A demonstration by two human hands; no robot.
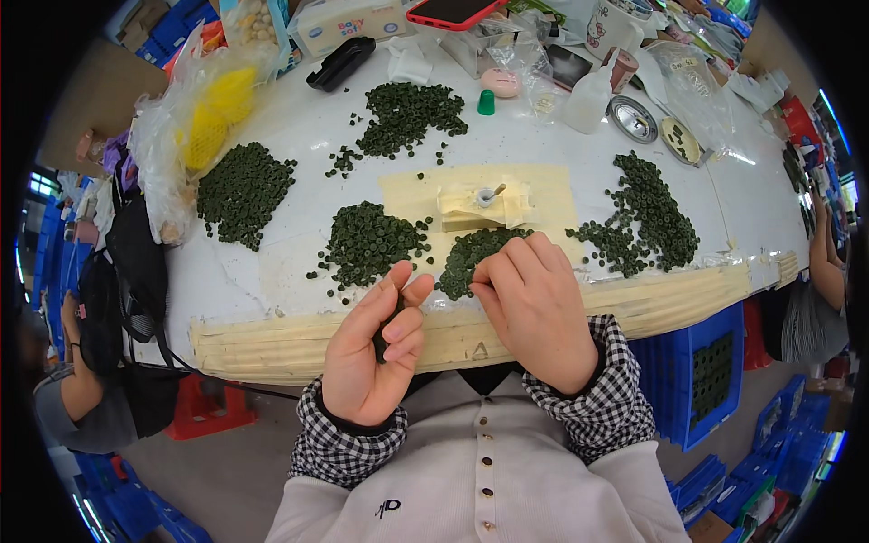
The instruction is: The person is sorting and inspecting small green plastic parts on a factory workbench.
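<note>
on the white table [312, 195] side, the left hand [369, 351] is curled and the right hand [541, 312] bunched, its contents not determinable, at the nearest green pile [463, 262], which a low wrist sweep could scatter, a dark item [384, 339] being held in the left.

The left hand [371, 353] lies palm-up, fingers curled; the right hand [539, 312] arches knuckles-up.

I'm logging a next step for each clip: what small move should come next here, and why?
Probably the right hand should pick one piece from the green pile nearest it: its fingers are at that pile's edge, while the left hand holds a dark item. Whether the right fingers pinch a piece now is unclear.
</note>
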